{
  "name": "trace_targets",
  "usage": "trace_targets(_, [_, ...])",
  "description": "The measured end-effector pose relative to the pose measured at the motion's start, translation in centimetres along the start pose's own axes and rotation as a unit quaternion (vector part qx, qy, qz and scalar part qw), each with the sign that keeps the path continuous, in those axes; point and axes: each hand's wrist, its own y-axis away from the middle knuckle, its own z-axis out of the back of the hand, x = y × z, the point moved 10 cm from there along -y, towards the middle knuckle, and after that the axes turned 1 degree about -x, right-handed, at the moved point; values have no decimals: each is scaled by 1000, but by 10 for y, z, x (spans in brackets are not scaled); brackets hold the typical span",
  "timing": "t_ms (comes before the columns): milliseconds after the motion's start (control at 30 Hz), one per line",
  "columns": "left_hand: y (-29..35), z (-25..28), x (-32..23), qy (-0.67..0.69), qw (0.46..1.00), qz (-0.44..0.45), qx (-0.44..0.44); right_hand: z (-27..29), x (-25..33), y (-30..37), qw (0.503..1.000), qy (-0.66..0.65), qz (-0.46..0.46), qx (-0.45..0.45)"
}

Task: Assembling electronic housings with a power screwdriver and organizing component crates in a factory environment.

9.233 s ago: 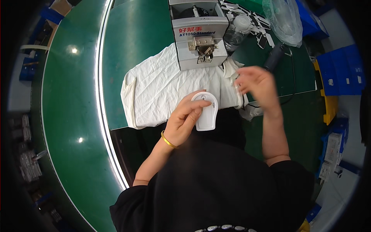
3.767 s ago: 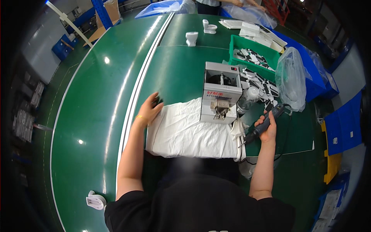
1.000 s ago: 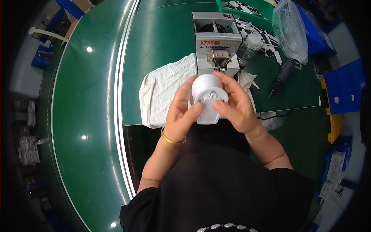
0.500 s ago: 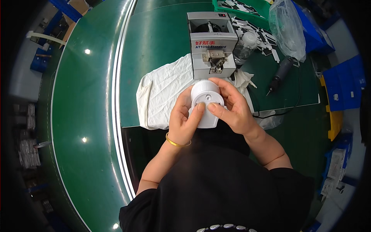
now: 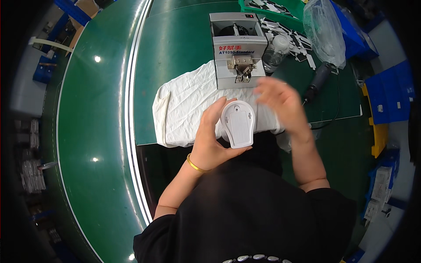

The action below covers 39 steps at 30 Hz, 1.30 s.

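Observation:
My left hand (image 5: 209,140) grips a white plastic housing (image 5: 239,127), rounded at one end and narrower at the other. Its flat face points up, with a recessed panel and small holes. The thumb lies along the narrow end, while the fingers hold the left side. My right hand (image 5: 283,103) is off the housing, raised to its right in front of a grey screw feeder (image 5: 241,48). Motion blur smears its fingers, so whether they hold anything is unclear. Beyond the right hand lies a dark electric screwdriver (image 5: 318,83) with a cord.
A white cloth (image 5: 184,109) covers the bench's near edge under the feeder. Beside the feeder stands a clear bottle (image 5: 274,59) with a white cap. Farther back are loose black and white strips (image 5: 291,39), a green tray (image 5: 298,8) and a clear plastic bag (image 5: 323,30).
My right hand has let go of the housing and moved up and right. The housing, now in my left hand alone, is turned so its flat face shows fully.

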Motion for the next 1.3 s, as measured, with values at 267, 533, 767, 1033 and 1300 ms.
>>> trace_targets(267, [18, -28, 26, 28, 996, 76, 48, 256, 13, -8, 638, 602, -91, -472])
trace_targets(533, [20, -36, 24, -63, 996, 0, 62, 279, -67, -13, 947, -76, -82, -301])
trace_targets(767, [24, -37, 29, -106, 993, -23, 41, 115, 79, -33, 923, -319, 188, -104])
trace_targets(1033, [26, -35, 28, -116, 992, -27, 37, 0, 130, -80, 951, -66, 288, -94])
trace_targets(1300, [28, -32, 33, -103, 994, -26, 21, -50, 138, -80, 957, 124, 262, 9])
